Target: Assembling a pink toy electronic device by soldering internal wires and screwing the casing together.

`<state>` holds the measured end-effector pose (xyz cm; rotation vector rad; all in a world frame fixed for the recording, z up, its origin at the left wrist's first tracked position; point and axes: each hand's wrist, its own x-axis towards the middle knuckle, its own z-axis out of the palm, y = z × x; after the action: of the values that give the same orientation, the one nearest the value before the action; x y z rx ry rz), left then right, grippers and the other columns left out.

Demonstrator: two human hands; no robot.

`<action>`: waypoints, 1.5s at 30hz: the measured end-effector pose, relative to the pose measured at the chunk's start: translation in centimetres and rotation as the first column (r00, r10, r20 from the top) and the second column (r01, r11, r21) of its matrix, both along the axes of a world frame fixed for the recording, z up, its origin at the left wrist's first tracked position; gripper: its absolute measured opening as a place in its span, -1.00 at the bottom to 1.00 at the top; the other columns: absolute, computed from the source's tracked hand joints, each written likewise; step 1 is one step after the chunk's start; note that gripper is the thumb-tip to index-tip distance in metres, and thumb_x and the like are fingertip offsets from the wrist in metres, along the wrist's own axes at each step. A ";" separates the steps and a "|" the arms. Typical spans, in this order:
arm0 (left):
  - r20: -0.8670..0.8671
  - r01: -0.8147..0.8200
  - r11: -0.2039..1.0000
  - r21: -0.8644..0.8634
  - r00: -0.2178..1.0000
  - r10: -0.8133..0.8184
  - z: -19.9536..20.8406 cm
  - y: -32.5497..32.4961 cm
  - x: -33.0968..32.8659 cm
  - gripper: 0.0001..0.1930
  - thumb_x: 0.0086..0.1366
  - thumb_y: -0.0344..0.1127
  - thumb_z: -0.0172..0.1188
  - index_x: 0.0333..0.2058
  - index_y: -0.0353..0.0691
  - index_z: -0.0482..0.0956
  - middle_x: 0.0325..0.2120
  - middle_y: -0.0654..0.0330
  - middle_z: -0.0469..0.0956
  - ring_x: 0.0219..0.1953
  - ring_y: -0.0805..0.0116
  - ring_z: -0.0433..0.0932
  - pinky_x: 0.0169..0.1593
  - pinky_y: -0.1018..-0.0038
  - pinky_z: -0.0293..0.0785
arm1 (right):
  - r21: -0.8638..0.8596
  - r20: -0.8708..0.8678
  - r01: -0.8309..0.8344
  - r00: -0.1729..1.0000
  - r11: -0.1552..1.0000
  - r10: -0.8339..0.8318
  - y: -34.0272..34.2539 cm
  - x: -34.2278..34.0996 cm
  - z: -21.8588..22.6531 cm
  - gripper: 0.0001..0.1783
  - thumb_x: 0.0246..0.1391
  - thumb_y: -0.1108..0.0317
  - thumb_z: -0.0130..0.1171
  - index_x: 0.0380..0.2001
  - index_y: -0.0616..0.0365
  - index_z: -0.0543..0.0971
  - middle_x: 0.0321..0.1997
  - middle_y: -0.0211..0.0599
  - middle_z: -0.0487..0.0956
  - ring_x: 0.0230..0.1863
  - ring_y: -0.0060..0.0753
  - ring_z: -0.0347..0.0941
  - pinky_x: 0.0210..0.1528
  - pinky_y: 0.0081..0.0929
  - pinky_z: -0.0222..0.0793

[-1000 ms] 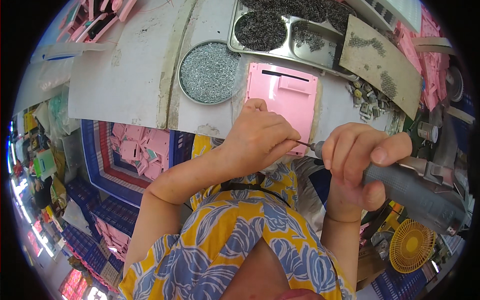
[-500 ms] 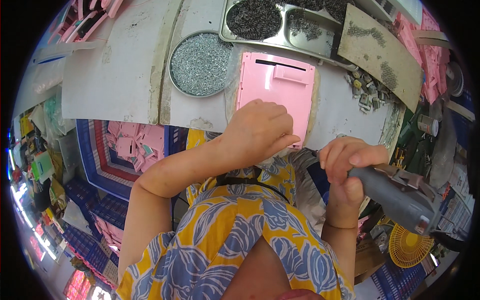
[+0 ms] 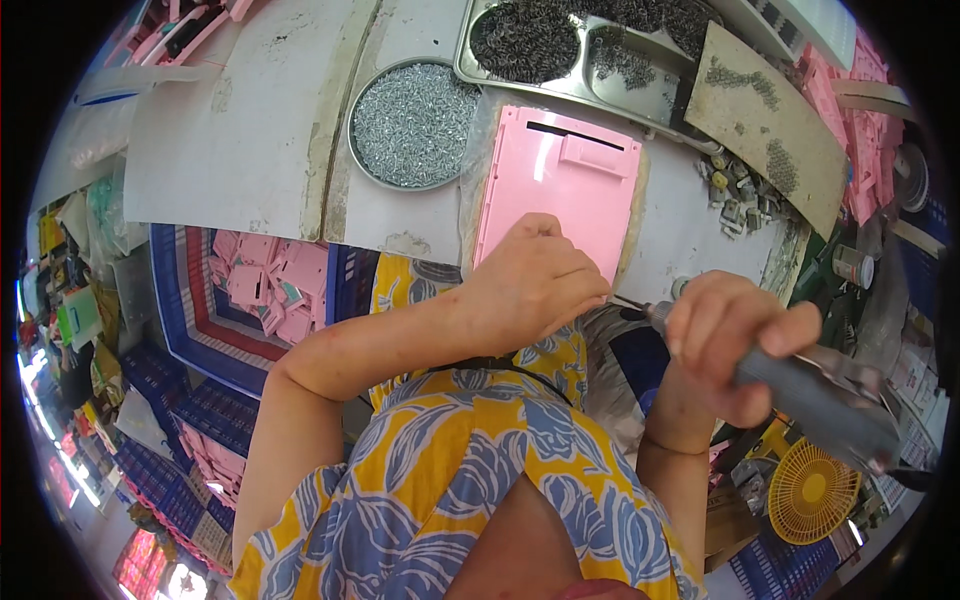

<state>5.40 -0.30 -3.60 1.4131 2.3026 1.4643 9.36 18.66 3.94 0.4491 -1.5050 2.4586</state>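
Pink panel (image 3: 575, 205) at white worktable's (image 3: 250, 120) edge, blue crate (image 3: 200, 362) alongside, yellow fan (image 3: 815, 488)

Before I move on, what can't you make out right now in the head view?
All in the head view:
- Pink panel: near part hidden under the left hand.
- Anything pinched in that hand: hidden by its own fingers.
- Bit: its tip is too small to tell what it touches.
- Grey power driver in the right hand: surface details blurred.
- Metal tray: far side cut off by the top edge.

Yellow fan (image 3: 815, 487) near brown box (image 3: 728, 520)
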 end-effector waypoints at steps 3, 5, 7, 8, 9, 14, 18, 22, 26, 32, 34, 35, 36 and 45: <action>-0.007 -0.014 0.999 0.051 1.000 0.014 0.7 0.1 0.0 -0.83 0.11 -0.41 0.40 -0.29 -0.17 0.65 -0.34 0.28 0.66 -0.30 0.37 0.60 -0.04 0.31 0.33 | -0.019 -0.051 -0.010 0.999 1.000 0.009 0.1 0.0 0.5 -0.59 0.10 0.14 0.42 -0.23 0.01 0.37 -0.74 -0.52 0.37 -0.73 -0.52 0.30 -0.61 -0.50 0.31; 0.006 -0.020 0.999 0.050 1.000 0.020 0.3 0.4 0.1 -0.84 0.10 -0.40 0.41 -0.32 -0.17 0.64 -0.38 0.29 0.64 -0.33 0.36 0.59 -0.04 0.31 0.33 | 0.008 -0.063 -0.023 0.998 1.000 0.023 0.1 -0.2 0.3 -0.60 0.12 0.15 0.40 -0.22 0.01 0.37 -0.73 -0.52 0.38 -0.73 -0.52 0.31 -0.60 -0.50 0.32; 0.010 -0.025 0.999 0.045 1.000 0.025 0.1 0.5 0.0 -0.84 0.09 -0.39 0.41 -0.34 -0.17 0.64 -0.40 0.29 0.63 -0.35 0.35 0.58 -0.04 0.31 0.34 | 0.022 -0.073 -0.040 0.996 0.999 0.042 0.2 0.0 0.1 -0.62 0.13 0.15 0.39 -0.22 0.02 0.38 -0.73 -0.51 0.39 -0.72 -0.50 0.32 -0.60 -0.48 0.33; 0.004 -0.027 0.999 0.042 1.000 0.027 0.2 0.6 -0.2 -0.84 0.08 -0.38 0.42 -0.34 -0.17 0.63 -0.41 0.29 0.63 -0.35 0.35 0.58 -0.04 0.30 0.34 | 0.039 -0.069 -0.027 0.997 0.999 0.030 0.0 0.0 0.1 -0.62 0.13 0.16 0.38 -0.22 0.02 0.38 -0.73 -0.50 0.39 -0.72 -0.48 0.33 -0.59 -0.47 0.34; -0.003 -0.026 0.999 0.041 1.000 0.026 0.2 0.6 -0.2 -0.84 0.08 -0.38 0.42 -0.35 -0.16 0.63 -0.41 0.29 0.63 -0.36 0.34 0.57 -0.04 0.30 0.34 | 0.058 -0.063 -0.013 0.998 0.998 0.016 -0.2 0.1 0.0 -0.62 0.13 0.16 0.38 -0.22 0.03 0.38 -0.72 -0.49 0.40 -0.71 -0.47 0.33 -0.59 -0.46 0.35; -0.091 -0.095 0.986 -0.137 0.992 0.083 0.9 0.0 -0.6 -0.85 0.09 -0.27 0.38 -0.38 -0.12 0.62 -0.43 0.29 0.57 -0.35 0.28 0.54 -0.04 0.21 0.30 | 0.113 -0.089 0.006 0.996 0.994 0.004 -0.5 -0.6 -0.3 -0.63 0.13 0.19 0.37 -0.22 0.06 0.38 -0.68 -0.43 0.43 -0.70 -0.43 0.33 -0.56 -0.40 0.36; -0.314 -0.554 0.783 -0.283 0.825 0.470 1.7 -4.5 -6.6 -0.87 0.11 -0.20 0.37 -0.39 -0.05 0.66 -0.32 0.28 0.55 -0.16 0.17 0.49 0.01 0.09 0.22 | 0.111 -0.060 0.159 0.986 0.981 -0.153 0.8 -1.6 -1.5 -0.62 0.14 0.21 0.35 -0.19 0.06 0.35 -0.66 -0.41 0.39 -0.66 -0.45 0.29 -0.51 -0.40 0.34; -0.383 -0.593 0.646 -0.481 0.805 0.453 0.3 -9.0 -8.7 -0.86 0.15 -0.20 0.36 -0.32 -0.01 0.67 -0.31 0.30 0.54 -0.06 0.20 0.44 0.05 0.09 0.16 | 0.177 -0.038 0.140 0.990 0.974 -0.136 0.9 -3.2 -4.2 -0.71 0.22 0.25 0.23 -0.21 0.06 0.32 -0.66 -0.44 0.33 -0.64 -0.51 0.22 -0.52 -0.43 0.19; -0.361 -0.618 0.671 -0.410 0.785 0.503 -0.4 -9.5 -9.2 -0.88 0.17 -0.20 0.34 -0.38 -0.06 0.64 -0.36 0.31 0.54 -0.12 0.20 0.46 0.00 0.12 0.21 | 0.255 -0.058 0.099 0.994 0.962 -0.087 0.6 -3.2 -4.5 -0.74 0.15 0.43 0.23 -0.26 0.12 0.31 -0.60 -0.30 0.41 -0.61 -0.44 0.29 -0.44 -0.39 0.32; -0.472 -0.698 0.590 -0.407 0.713 0.518 -1.2 -9.9 -11.9 -0.83 0.25 -0.21 0.26 -0.48 -0.11 0.60 -0.45 0.26 0.55 -0.25 0.17 0.51 -0.08 0.14 0.26 | 0.106 0.042 -0.014 0.999 0.994 0.009 1.4 -4.4 -3.6 -0.69 0.13 0.41 0.28 -0.21 0.13 0.33 -0.61 -0.34 0.41 -0.60 -0.47 0.29 -0.45 -0.43 0.29; -0.438 -0.679 0.571 -0.462 0.734 0.519 -0.4 -9.9 -12.3 -0.83 0.26 -0.22 0.25 -0.47 -0.12 0.61 -0.48 0.27 0.56 -0.30 0.17 0.52 -0.09 0.13 0.27 | 0.068 -0.017 -0.004 1.000 0.998 0.005 1.8 -4.7 -2.0 -0.66 0.14 0.34 0.29 -0.18 0.12 0.33 -0.64 -0.38 0.39 -0.61 -0.48 0.27 -0.47 -0.44 0.27; -0.422 -0.687 0.585 -0.431 0.727 0.542 -0.2 -10.0 -12.3 -0.84 0.25 -0.23 0.26 -0.47 -0.12 0.61 -0.48 0.27 0.57 -0.31 0.18 0.52 -0.08 0.13 0.27 | 0.048 -0.042 -0.004 0.999 0.999 0.006 1.9 -4.8 -1.4 -0.65 0.15 0.31 0.30 -0.17 0.12 0.33 -0.65 -0.39 0.38 -0.62 -0.49 0.26 -0.48 -0.45 0.26; -0.407 -0.696 0.601 -0.393 0.718 0.565 0.2 -10.1 -12.4 -0.85 0.24 -0.24 0.26 -0.47 -0.12 0.61 -0.47 0.28 0.58 -0.31 0.18 0.53 -0.08 0.14 0.27 | 0.091 -0.043 0.029 0.999 0.995 -0.025 2.1 -4.8 -1.1 -0.59 0.14 0.22 0.34 -0.14 0.10 0.33 -0.68 -0.43 0.35 -0.65 -0.49 0.24 -0.50 -0.46 0.25; -0.108 -0.176 0.984 -0.025 0.979 0.172 1.9 -1.5 -3.8 -0.86 0.11 -0.41 0.41 -0.35 -0.08 0.64 -0.42 0.36 0.64 -0.38 0.39 0.58 -0.12 0.35 0.29 | -0.011 -0.050 -0.009 0.999 1.000 0.009 -0.4 -3.5 1.2 -0.57 0.13 0.12 0.39 -0.17 -0.01 0.35 -0.70 -0.51 0.38 -0.70 -0.51 0.28 -0.53 -0.47 0.30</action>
<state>1.57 -1.81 -1.74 1.3416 2.5618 1.4167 5.82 18.28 5.17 0.5131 -1.4726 2.4422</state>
